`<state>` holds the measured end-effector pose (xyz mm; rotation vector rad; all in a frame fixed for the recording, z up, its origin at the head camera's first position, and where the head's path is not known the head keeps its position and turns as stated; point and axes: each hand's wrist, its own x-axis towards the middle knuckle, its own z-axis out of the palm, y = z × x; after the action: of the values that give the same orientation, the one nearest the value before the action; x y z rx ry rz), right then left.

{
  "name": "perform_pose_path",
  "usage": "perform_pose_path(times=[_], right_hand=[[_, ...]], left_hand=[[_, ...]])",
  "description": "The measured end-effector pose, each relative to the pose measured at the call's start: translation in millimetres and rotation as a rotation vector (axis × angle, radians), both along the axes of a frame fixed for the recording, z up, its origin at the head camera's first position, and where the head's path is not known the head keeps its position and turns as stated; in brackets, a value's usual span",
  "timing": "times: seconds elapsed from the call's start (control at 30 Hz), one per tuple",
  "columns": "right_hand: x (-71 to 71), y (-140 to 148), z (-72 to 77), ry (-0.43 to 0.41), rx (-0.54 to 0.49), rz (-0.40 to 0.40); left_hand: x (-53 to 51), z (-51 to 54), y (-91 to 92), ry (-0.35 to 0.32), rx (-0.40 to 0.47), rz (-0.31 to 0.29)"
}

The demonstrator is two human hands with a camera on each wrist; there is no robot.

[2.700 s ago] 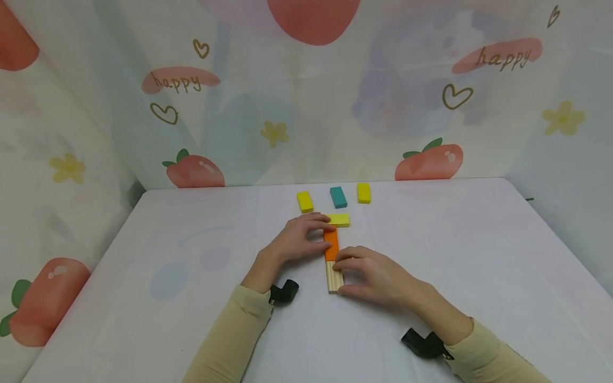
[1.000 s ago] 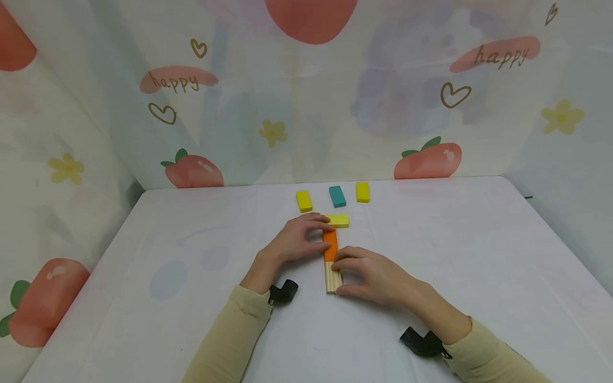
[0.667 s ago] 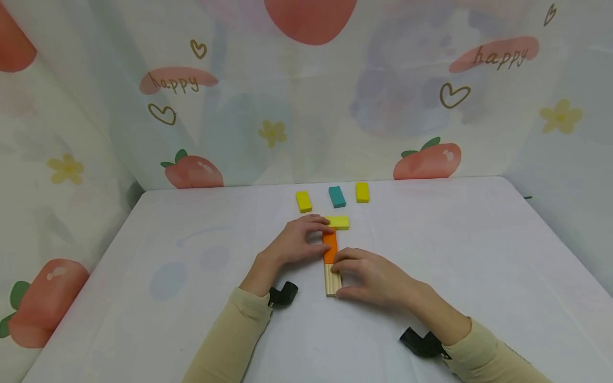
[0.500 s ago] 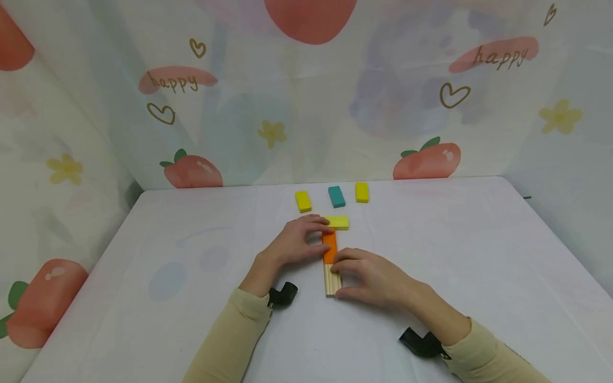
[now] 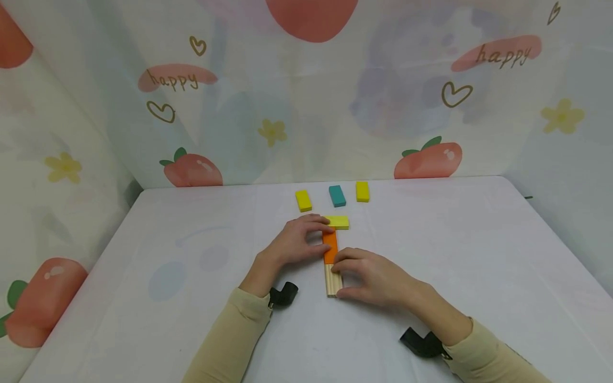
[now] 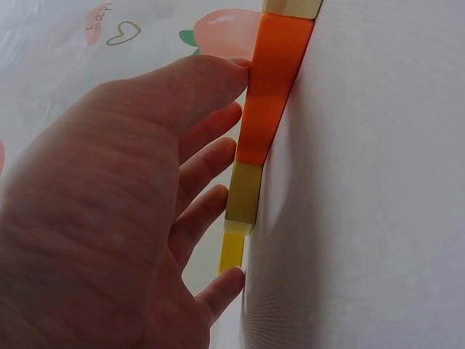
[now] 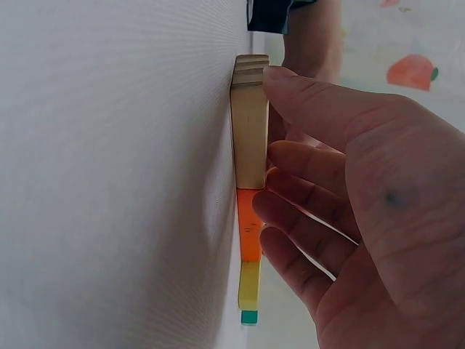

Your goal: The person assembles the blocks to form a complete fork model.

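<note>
A yellow block (image 5: 339,222) lies crosswise at the far end of a row. Below it lies an orange block (image 5: 330,256), and a plain wooden block (image 5: 331,287) forms the near end, end to end with the orange one. My left hand (image 5: 299,239) is on the row's left side, its thumb touching the orange block (image 6: 272,80) and other fingertips close to the yellow block (image 6: 244,193). From the right, my right hand (image 5: 373,274) touches the wooden block (image 7: 249,138) with its thumb near the block's end. Its other fingers spread loosely along the side.
Beyond the row, two more yellow blocks (image 5: 304,201) (image 5: 363,192) and a teal block (image 5: 337,196) lie near the back edge of the white table (image 5: 455,255). A printed cloth backdrop (image 5: 306,96) stands behind. Black wrist cameras (image 5: 284,294) (image 5: 421,343) are on both wrists.
Over the last second the row and both hands shift very slightly toward the person. The contact of the hands with the blocks looks the same.
</note>
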<state>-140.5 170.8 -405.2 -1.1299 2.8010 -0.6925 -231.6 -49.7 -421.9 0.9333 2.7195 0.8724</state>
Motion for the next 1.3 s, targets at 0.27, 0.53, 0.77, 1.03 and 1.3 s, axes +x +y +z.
perform_pose_path(times=[0.27,0.53,0.77,1.03,1.3], right_hand=[[-0.1,0,-1.4,-0.016,0.006,-0.001],[-0.2,0,-2.1,0.003,-0.005,0.011],[-0.7,0,-1.9,0.004,-0.022,0.013],[-3.2,4,6.3,-0.029,-0.049,-0.043],[-14.0,15,8.9,-0.030,-0.123,-0.135]], left_hand=[[0.2,-0.4,0.4,0.017,-0.014,-0.002],[2.0,0.5,0.6,0.023,-0.020,-0.002],[2.6,1.1,-0.2,0.063,-0.046,-0.008],[3.9,6.2,-1.6,0.096,-0.048,-0.028],[8.9,10.7,-3.8,0.064,-0.050,-0.055]])
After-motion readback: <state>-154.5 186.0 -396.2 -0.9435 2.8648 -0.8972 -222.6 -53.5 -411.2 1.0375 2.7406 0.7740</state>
